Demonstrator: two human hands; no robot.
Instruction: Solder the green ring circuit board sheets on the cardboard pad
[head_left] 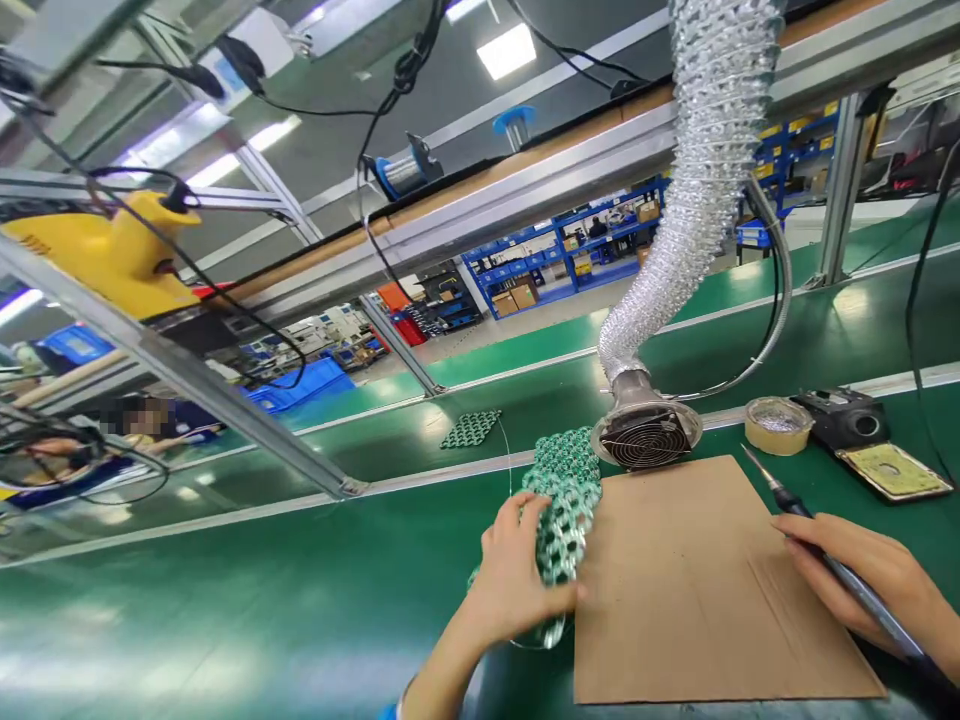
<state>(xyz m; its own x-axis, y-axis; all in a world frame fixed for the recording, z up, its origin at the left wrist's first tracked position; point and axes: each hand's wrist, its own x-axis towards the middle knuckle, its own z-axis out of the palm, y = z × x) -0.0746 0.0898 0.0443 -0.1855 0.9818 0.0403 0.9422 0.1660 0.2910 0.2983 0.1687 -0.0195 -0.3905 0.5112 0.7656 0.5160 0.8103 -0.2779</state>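
My left hand (506,580) has its thumb and fingers around a green lattice-like panel (562,530) full of round holes, at the left edge of a cardboard sheet (675,590). The panel is slightly blurred, and part of it lies behind my fingers. In my right hand (862,560) is a soldering iron (789,502), held like a pen. Its tip points up and left, over the right side of the cardboard. Another green panel of the same kind (565,453) lies just beyond, partly overlapped by the first.
A fume extractor fan (646,440) on a silver duct (697,200) stands behind the cardboard. To the right are a tape roll (778,426) and a black soldering stand (844,415) with a yellow sponge (892,468). One green panel (471,430) lies farther back. A person's sleeve (199,422) shows at left.
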